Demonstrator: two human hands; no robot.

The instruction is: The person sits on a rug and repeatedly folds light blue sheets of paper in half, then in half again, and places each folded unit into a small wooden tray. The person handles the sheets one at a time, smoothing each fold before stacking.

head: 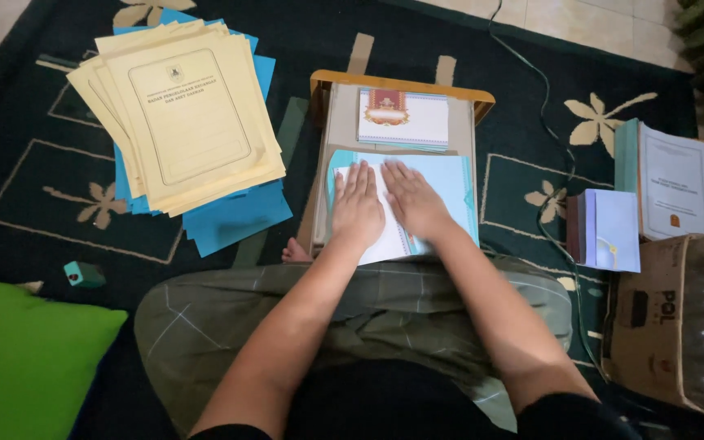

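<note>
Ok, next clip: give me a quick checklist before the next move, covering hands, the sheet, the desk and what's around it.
1. Left hand flat on the white sheet: ok.
2. Right hand flat on the same sheet: ok.
3. Sheet lies over the light blue folder: ok.
4. Folder fully supported by the small desk: cannot tell, near edge hidden.
5. Booklet at the desk's far end clear of both hands: ok.
6. Yellow folder stack apart from the desk: ok.
</note>
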